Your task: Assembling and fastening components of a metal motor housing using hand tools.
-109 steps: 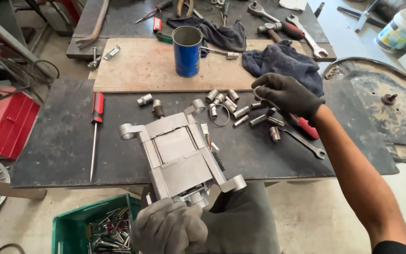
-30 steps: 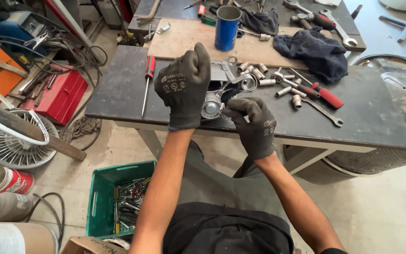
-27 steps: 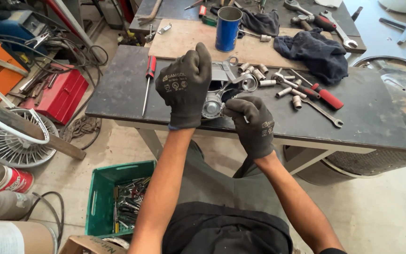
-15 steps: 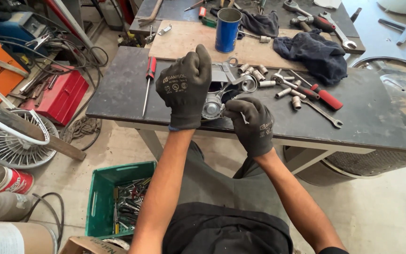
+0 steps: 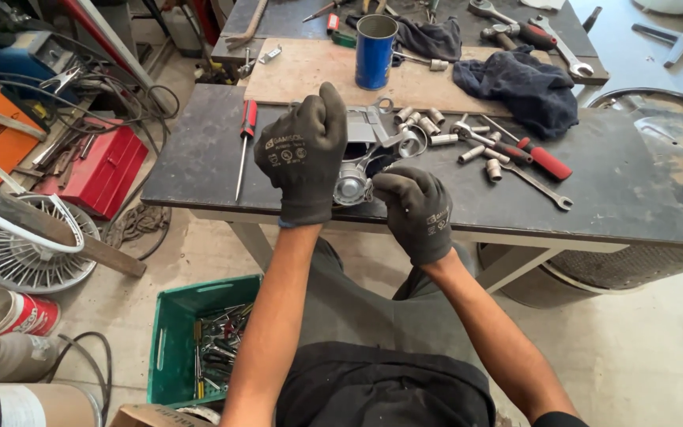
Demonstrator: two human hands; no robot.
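Both arms reach forward, gloved. The left hand [image 5: 303, 154] is raised, back toward the camera, fingers curled — the right hand [image 5: 416, 212] sits lower, fist-like.

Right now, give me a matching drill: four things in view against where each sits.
Things:
1. blue can
2. red-handled screwdriver
3. green crate
4. dark blue rag

Places:
A. on the floor, under the bench edge, full of tools
B. on the dark benchtop, left of the left hand
C. upright on the wooden board
D. bunched up beyond the sockets, right of the can

Pairs: 1-C, 2-B, 3-A, 4-D
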